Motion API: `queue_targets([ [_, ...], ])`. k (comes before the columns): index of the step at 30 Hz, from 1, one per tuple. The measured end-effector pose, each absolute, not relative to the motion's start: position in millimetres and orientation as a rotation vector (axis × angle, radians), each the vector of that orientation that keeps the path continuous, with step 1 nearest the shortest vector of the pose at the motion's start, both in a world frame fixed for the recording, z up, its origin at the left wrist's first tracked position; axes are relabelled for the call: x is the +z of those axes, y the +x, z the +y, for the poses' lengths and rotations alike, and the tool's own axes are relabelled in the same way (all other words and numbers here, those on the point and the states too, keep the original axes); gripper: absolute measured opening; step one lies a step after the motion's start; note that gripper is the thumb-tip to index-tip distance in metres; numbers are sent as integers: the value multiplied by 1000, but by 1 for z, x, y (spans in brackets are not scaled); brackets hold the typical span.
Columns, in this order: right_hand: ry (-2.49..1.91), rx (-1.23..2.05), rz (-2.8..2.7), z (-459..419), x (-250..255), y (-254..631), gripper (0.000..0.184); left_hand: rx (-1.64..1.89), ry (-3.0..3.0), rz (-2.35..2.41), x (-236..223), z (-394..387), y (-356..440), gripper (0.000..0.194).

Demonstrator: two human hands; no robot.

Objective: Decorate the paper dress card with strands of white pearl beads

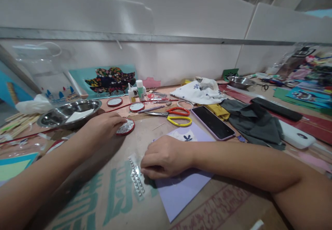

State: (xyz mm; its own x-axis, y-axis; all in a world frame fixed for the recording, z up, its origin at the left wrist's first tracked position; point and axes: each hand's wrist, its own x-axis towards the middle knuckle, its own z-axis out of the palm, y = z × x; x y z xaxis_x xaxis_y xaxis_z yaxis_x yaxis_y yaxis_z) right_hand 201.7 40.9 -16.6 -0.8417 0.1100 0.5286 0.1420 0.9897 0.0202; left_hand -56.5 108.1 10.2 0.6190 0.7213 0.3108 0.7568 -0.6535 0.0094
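Observation:
My left hand (107, 123) reaches to a small round red-rimmed lid (129, 127) filled with silvery-white bits. Its fingers are pressed together over the lid's left edge, and their tips are partly hidden. Low over a lilac card (178, 199) rests my right hand (166, 157), with its fingers curled inward; anything inside them is hidden. White fabric with a dark blue flower (188, 138) lies on the card behind the right wrist. Just left of the right fingertips is a clear strip of round silver stick-on gems (136, 177).
Behind the hands lie red-and-yellow-handled scissors (178, 116), a phone (212, 122), small glue bottles (140, 90) and two more red lids (136, 107). A steel bowl (95, 104) stands left, before a clear plastic jug (49, 74). Dark cloth (252, 121) lies right.

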Motion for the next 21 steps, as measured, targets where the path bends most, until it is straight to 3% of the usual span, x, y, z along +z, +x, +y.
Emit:
queue_targets([
  [13, -164, -76, -2538, 41, -18, 201, 32, -363, -2701, -1398, 20, 101, -48, 33],
  [21, -152, -49, -2538, 41, -17, 202, 31, -463, -2706, -1384, 18, 102, -49, 39],
])
